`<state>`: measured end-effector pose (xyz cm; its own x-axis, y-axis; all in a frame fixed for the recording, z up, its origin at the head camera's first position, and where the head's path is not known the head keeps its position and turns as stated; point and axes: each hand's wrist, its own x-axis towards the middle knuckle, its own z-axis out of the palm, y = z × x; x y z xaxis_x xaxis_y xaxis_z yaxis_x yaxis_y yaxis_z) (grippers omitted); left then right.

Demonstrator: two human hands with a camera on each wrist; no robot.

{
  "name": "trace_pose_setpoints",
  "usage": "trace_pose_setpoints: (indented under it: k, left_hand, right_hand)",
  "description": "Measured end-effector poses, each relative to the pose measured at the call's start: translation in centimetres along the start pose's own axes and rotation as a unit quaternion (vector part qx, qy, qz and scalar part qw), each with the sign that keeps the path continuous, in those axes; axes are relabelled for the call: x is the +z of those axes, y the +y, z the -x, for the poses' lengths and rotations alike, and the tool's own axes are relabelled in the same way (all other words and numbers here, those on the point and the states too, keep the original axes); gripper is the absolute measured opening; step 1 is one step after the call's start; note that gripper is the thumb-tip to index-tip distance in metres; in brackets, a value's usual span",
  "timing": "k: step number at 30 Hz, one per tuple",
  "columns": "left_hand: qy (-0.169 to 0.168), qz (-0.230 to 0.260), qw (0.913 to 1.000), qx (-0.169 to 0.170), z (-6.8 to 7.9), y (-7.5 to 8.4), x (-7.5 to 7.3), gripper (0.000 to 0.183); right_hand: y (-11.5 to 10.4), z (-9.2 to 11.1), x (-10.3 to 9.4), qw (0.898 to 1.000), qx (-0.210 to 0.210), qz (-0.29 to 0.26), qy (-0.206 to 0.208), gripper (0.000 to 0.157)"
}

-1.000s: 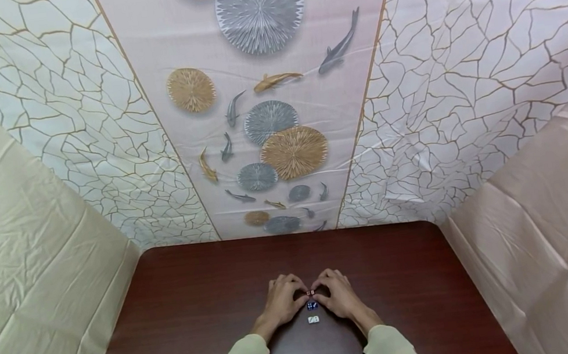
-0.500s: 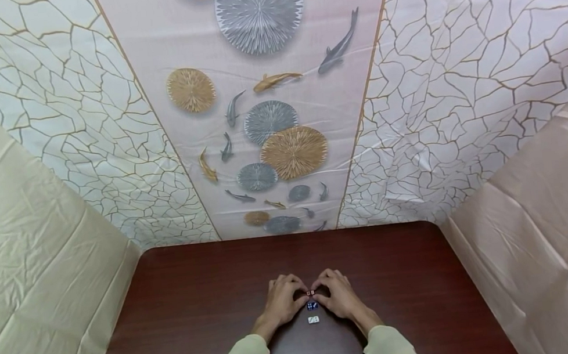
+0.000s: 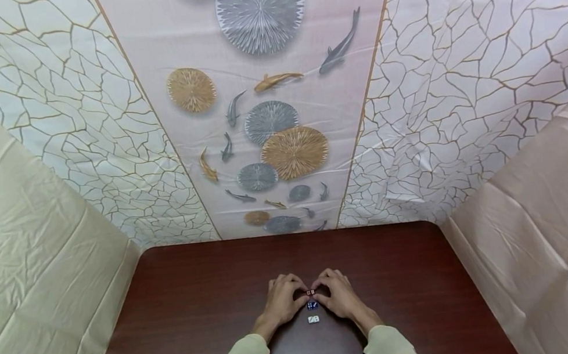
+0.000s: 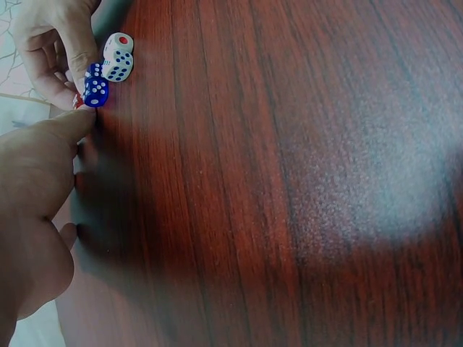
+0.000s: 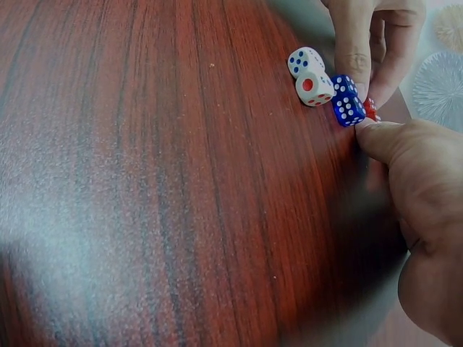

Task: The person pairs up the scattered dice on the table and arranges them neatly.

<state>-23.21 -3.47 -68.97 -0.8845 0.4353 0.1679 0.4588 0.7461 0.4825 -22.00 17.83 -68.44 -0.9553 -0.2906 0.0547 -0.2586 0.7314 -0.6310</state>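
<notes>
Two red dice [image 3: 310, 292] sit side by side on the dark wood table, between the fingertips of both hands. My left hand [image 3: 282, 301] pinches at the left one with thumb and index finger; my right hand [image 3: 337, 295] does the same at the right one. In the right wrist view, thumbs mostly hide the red dice [image 5: 372, 109]. Just nearer to me lies a pair of blue dice [image 3: 312, 306], close by the thumb tips, with white pips [image 5: 348, 101]. Nearer still is a pair of white dice [image 3: 313, 319], touching each other, with blue and red pips [image 4: 118, 58].
The reddish-brown table [image 3: 197, 292] has rounded far corners. Behind it hangs a cloth [image 3: 281, 154] printed with fish and round leaf shapes. Beige cloth walls [image 3: 44, 286] stand along both sides.
</notes>
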Motion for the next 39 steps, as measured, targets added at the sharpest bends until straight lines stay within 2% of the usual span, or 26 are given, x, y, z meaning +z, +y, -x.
trace_pose_setpoints:
  k: [8,18,24,28,34,39]
  left_hand:
    - [0.016,-0.002,0.9998,0.014,0.2,-0.2,-0.1,0.013]
    - [0.003,-0.007,1.0,0.001,0.5,-0.4,0.0,0.015]
    - [0.03,-0.006,0.9994,0.018,0.9,-0.8,0.2,0.014]
    - [0.035,-0.009,0.9991,0.023,1.5,-1.1,0.0,0.017]
    - [0.035,-0.026,0.9986,0.03,2.7,-1.5,-0.8,0.024]
    - [0.043,-0.038,0.9976,0.039,3.6,-2.0,-1.5,0.03]
  right_hand:
    - [0.1,0.1,0.1,1.0,-0.007,0.015,0.01,0.015]
    - [0.1,0.4,0.1,1.0,-0.002,0.012,0.018,0.021]
    - [0.2,0.8,-0.2,1.0,-0.002,-0.009,0.026,0.022]
    - [0.4,1.2,-0.4,0.998,-0.009,-0.008,0.056,0.02]
    - [0.7,2.3,-0.6,0.993,-0.025,0.032,0.107,0.02]
    - [1.0,3.2,-1.0,0.989,-0.052,0.077,0.112,0.026]
